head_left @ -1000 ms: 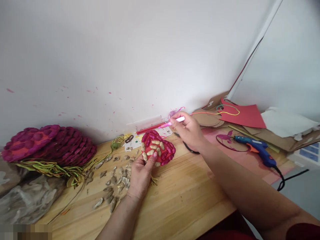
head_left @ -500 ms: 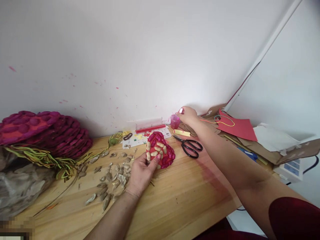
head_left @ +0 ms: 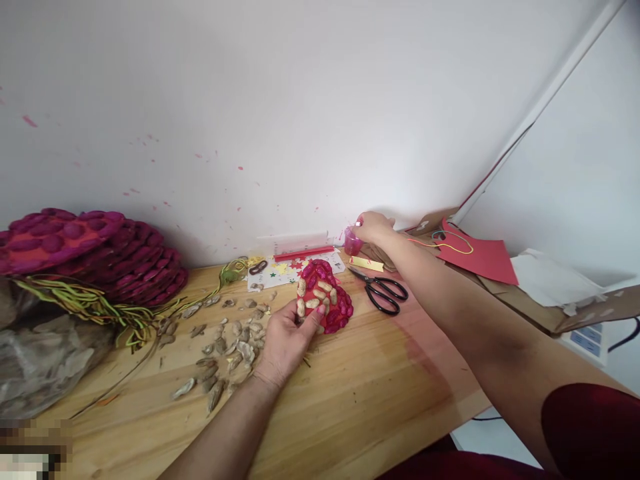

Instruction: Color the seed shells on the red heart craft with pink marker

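My left hand [head_left: 290, 333] grips the lower left edge of a red card piece covered with peanut shells [head_left: 320, 297], its thumb on top. Shells along the card's top and right side are painted magenta; those in the middle and on the left are bare tan. My right hand [head_left: 373, 228] is reached out to a small plastic cup with pink liquid [head_left: 353, 241], its fingers pinched together at the rim. A small white spot shows at the fingertips, and what they hold is too small to tell. Black-handled scissors [head_left: 383, 293] lie below the right forearm.
Loose peanut shells [head_left: 245, 333] are scattered left of my left hand. At the far left, a stack of magenta shell-covered pieces [head_left: 100, 253] stands beside yellow-green cords [head_left: 90, 300]. Star stickers [head_left: 287, 268] lie by the wall. Red card [head_left: 483, 257] and cardboard are at right.
The view has shifted slightly. My right hand has dipped a little lower and nearer the pink cup. The left hand keeps its hold on the shell-covered card.
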